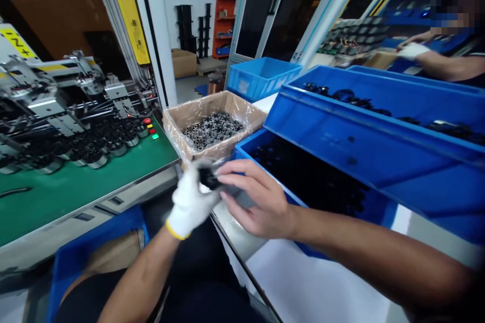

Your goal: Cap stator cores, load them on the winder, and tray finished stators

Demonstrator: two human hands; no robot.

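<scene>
My left hand (191, 202) wears a white glove with a yellow cuff and is closed around a small black part (207, 177), blurred by motion. My bare right hand (254, 197) meets it from the right, fingers curled onto the same part. Both hands hover over the near corner of a blue bin (261, 141) full of black ring-shaped parts (310, 181). Just behind them stands a cardboard box (189, 121) lined with clear plastic and filled with metal and black round parts (212, 128).
A green-topped machine table (76, 186) at left carries rows of black parts and metal fixtures, with coloured buttons (150, 128). A second, tilted blue bin (359, 131) sits above the first. Another blue bin (261, 78) stands further back. Another person's arm (435, 63) works at top right.
</scene>
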